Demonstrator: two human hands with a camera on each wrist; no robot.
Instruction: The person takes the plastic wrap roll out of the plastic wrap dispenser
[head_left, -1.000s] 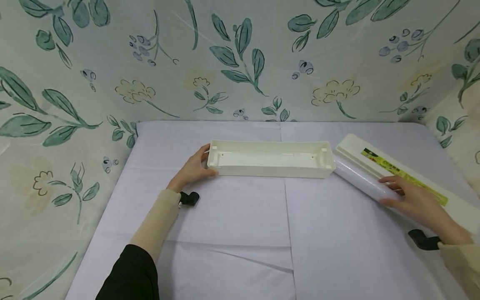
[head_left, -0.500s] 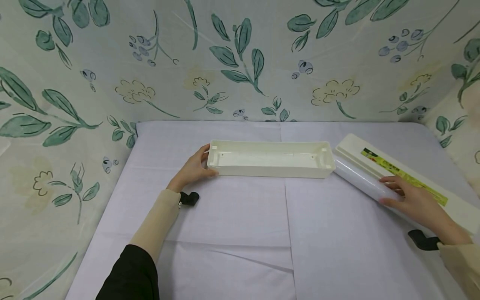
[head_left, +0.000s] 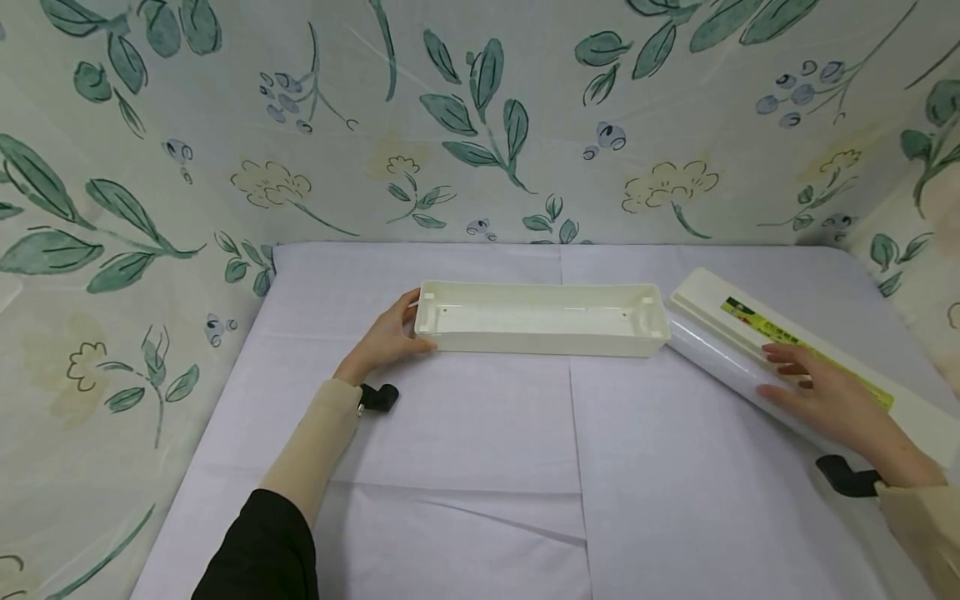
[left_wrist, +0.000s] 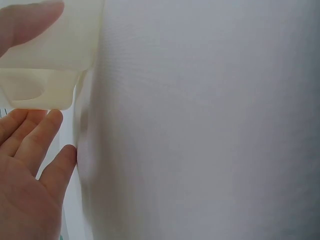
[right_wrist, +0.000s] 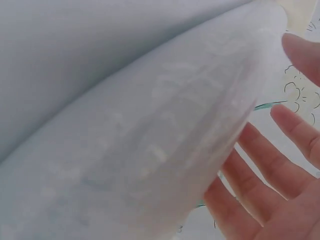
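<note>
An open, cream plastic cling film box (head_left: 540, 321) lies lengthwise on the table, its hollow side showing. My left hand (head_left: 386, 333) holds its left end, thumb on the front wall and fingers behind. In the left wrist view the thumb lies over the box's end wall (left_wrist: 75, 45), with fingertips at the opposite edge. To the right, a glossy, translucent roll of cling film (head_left: 723, 358) lies slanted. My right hand (head_left: 840, 408) hovers over it with loosely spread fingers. In the right wrist view the thumb stands apart from the roll (right_wrist: 150, 140), while several fingertips reach its far edge.
Right behind the roll lies a long cream lid (head_left: 697, 292) with a yellow-green label (head_left: 757, 321). The roll's upper end is close to the box's right end. A white cloth (head_left: 465, 433) covers the table, and a leaf-patterned curtain (head_left: 337, 150) hangs behind.
My right hand has loosened from the roll, its thumb and fingers lifting slightly. The left hand, the box, the roll and the lid stay where they were.
</note>
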